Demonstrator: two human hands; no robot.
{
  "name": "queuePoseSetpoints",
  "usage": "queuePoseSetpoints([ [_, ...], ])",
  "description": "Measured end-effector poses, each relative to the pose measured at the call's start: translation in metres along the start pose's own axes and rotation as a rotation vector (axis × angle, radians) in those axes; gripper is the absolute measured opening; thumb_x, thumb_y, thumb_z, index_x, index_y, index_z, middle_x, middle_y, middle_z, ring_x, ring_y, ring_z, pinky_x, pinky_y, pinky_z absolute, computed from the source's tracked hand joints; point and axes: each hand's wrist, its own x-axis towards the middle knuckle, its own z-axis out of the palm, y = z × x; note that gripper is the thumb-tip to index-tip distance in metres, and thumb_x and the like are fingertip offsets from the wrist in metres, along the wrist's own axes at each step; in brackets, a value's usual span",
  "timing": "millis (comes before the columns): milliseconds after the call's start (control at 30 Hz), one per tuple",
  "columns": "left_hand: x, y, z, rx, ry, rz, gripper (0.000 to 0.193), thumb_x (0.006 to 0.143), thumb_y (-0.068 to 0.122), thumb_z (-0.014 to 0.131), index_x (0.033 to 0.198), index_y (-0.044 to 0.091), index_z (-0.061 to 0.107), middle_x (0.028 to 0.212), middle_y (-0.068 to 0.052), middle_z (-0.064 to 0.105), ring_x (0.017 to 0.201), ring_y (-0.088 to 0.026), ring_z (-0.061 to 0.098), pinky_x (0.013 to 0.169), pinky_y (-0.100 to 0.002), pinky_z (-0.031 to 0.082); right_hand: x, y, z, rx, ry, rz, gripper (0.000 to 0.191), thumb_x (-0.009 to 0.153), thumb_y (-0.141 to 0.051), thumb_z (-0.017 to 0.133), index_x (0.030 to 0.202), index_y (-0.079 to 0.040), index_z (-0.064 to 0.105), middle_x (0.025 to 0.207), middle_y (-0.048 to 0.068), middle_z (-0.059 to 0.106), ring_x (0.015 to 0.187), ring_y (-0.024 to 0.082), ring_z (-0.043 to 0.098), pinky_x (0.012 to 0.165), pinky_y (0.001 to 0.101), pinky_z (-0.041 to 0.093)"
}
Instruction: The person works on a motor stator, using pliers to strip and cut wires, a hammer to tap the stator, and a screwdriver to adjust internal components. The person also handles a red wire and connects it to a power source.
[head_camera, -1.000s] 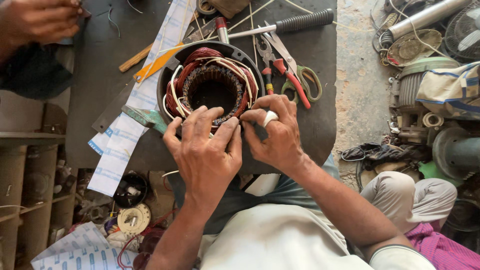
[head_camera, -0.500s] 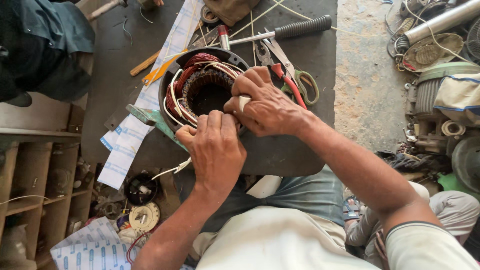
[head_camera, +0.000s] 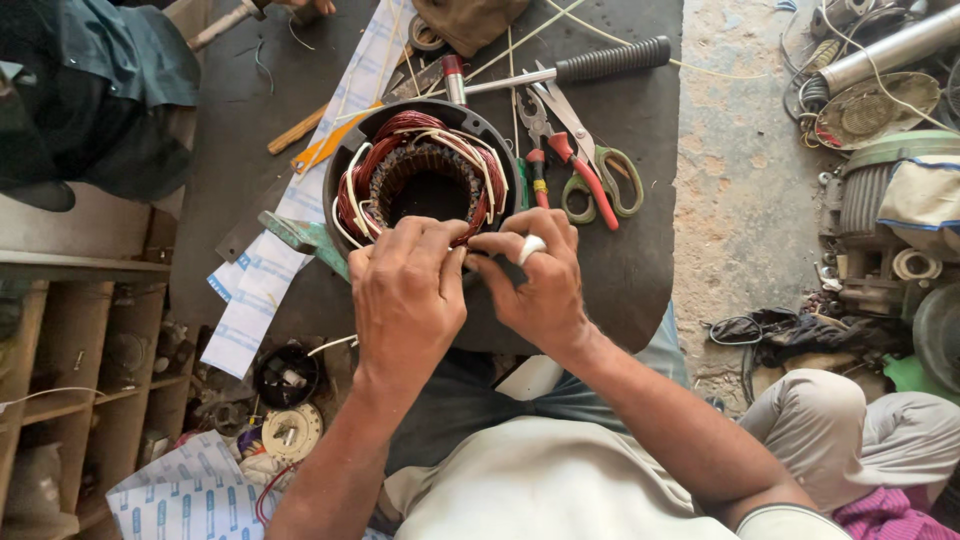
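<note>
A round motor stator (head_camera: 425, 180) with reddish copper windings and white sleeved wires lies on a dark work board (head_camera: 640, 250). My left hand (head_camera: 405, 300) rests on its near rim, fingers pinching at the windings. My right hand (head_camera: 535, 275), with a white band on one finger, sits beside it on the right of the near rim, fingertips meeting the left hand's at the coil. The near part of the stator is hidden under both hands.
Red-handled pliers (head_camera: 550, 150), green-handled scissors (head_camera: 600, 180) and a black-handled tool (head_camera: 600, 62) lie right of the stator. Paper strips (head_camera: 270, 270) lie left. Wooden shelves (head_camera: 70, 370) stand at left, motor parts (head_camera: 890, 180) at right. Another person's dark sleeve (head_camera: 100, 90) is at top left.
My right hand has slid from the stator's right side down to the near rim beside my left hand. The view has shifted slightly.
</note>
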Motion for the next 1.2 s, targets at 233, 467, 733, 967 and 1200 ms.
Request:
queuePoseSetpoints([
  [233,0.006,0.0,-0.003,0.087,-0.031,0.051,0.01,0.093,0.017,0.073,0.102,0.016,0.075,0.096,0.002,0.066,0.092,-0.021,0.063,0.085,-0.042,0.037,0.008,-0.001,0.005,-0.118,-0.037,0.007,0.014,0.089,-0.014,0.082,0.102,-0.015,0.077,0.096,0.001,0.058,0.098,0.024,0.054,0.089,0.0413,0.037],
  [467,0.012,0.007,0.0,0.198,-0.034,0.14,0.005,0.09,0.017,0.074,0.09,0.013,0.07,0.093,0.0,0.062,0.092,-0.022,0.06,0.086,-0.044,0.036,0.012,0.005,-0.003,-0.14,-0.095,0.024,0.012,0.084,-0.018,0.081,0.096,-0.018,0.076,0.098,0.001,0.059,0.101,0.024,0.055,0.088,0.0439,0.035],
  [733,-0.007,0.026,0.021,0.352,0.055,0.031,0.006,0.088,0.009,0.067,0.093,0.01,0.072,0.094,-0.001,0.059,0.091,-0.021,0.056,0.082,-0.043,0.032,0.015,0.008,0.009,-0.067,-0.107,0.113,0.008,0.087,-0.014,0.075,0.094,-0.016,0.073,0.096,0.003,0.054,0.099,0.025,0.052,0.085,0.0445,0.033],
  [967,-0.009,0.022,0.021,0.207,0.085,-0.033,0.01,0.086,0.011,0.071,0.096,0.011,0.074,0.097,-0.003,0.055,0.099,-0.023,0.056,0.083,-0.045,0.033,0.018,0.015,0.014,-0.002,-0.095,0.11,0.006,0.089,-0.011,0.074,0.093,-0.015,0.073,0.095,0.003,0.057,0.099,0.024,0.054,0.083,0.0426,0.035],
  [1200,-0.013,0.014,-0.001,-0.191,0.02,-0.164,0.014,0.091,0.012,0.07,0.105,0.011,0.072,0.106,-0.005,0.062,0.098,-0.025,0.064,0.088,-0.043,0.043,0.016,0.007,-0.014,0.307,-0.192,0.226,0.016,0.098,-0.012,0.071,0.113,-0.016,0.076,0.101,0.002,0.062,0.099,0.02,0.063,0.089,0.0359,0.051],
])
